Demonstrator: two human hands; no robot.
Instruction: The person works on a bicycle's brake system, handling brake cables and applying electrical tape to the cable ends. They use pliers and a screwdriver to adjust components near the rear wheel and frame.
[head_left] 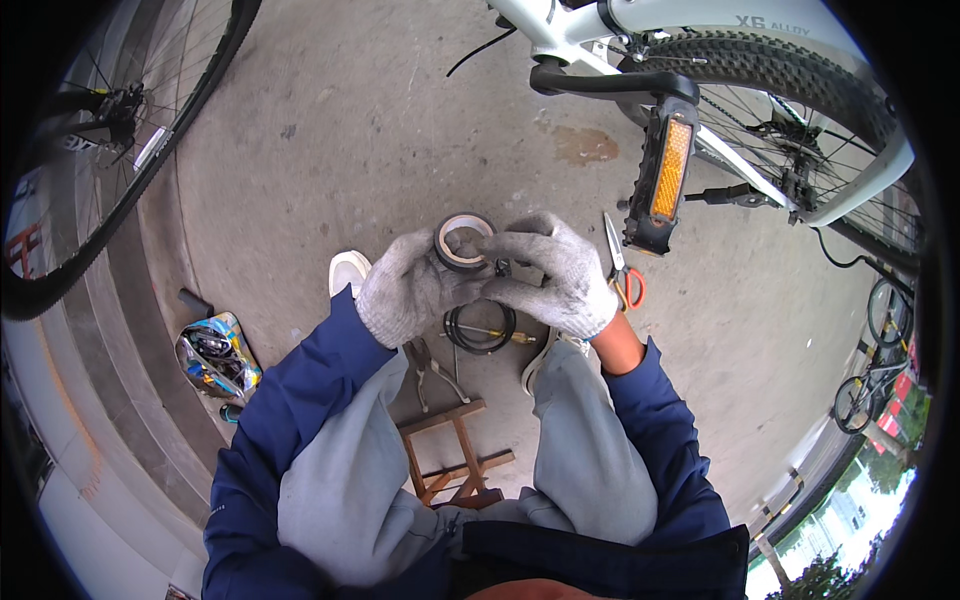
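Both of my hands wear grey knit gloves and meet in front of me. My left hand (405, 290) grips a roll of black tape (440, 245), its pale inner core facing up. Close against the roll's right side is my right hand (560, 275), its fingers curled around a small black piece (503, 268). Whether that piece is the tape's loose end I cannot tell. Below the hands, a coiled black cable (455, 335) lies on the ground. Scissors with orange handles (635, 288) rest just right of my right hand.
A white bicycle (570, 40) stands at the upper right, its pedal (670, 170) jutting toward me. Another bicycle's wheel (215, 95) is at the upper left. A tool bag (245, 365) sits by the steps. Pliers (430, 375) and a wooden stool (465, 445) are between my legs.
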